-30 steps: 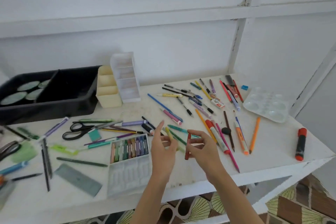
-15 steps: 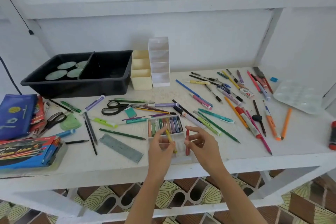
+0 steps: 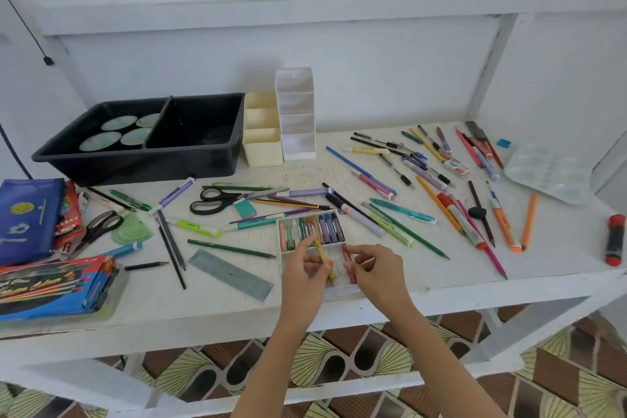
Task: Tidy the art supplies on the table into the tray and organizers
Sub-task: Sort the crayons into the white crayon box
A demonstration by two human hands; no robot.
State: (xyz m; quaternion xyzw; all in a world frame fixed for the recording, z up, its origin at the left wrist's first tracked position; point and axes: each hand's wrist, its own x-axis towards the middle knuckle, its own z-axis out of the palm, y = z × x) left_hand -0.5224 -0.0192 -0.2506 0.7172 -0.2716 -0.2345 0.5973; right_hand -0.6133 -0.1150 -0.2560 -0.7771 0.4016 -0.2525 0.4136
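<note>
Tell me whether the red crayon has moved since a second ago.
Yes. The red crayon, pinched in the right hand, was clear to the right of the crayon box; now it is over the box's near half.

White wall, patterned tile floor

Blue pencil box: "Class" partly legible; orange script beneath blurred. Other labels too small to read.

LOG | I see crayon box just beyond left hand | ruler left of it | tray far back-left, organizers beside tray's right | pens scattered beyond and right of right hand | palette far right
</note>
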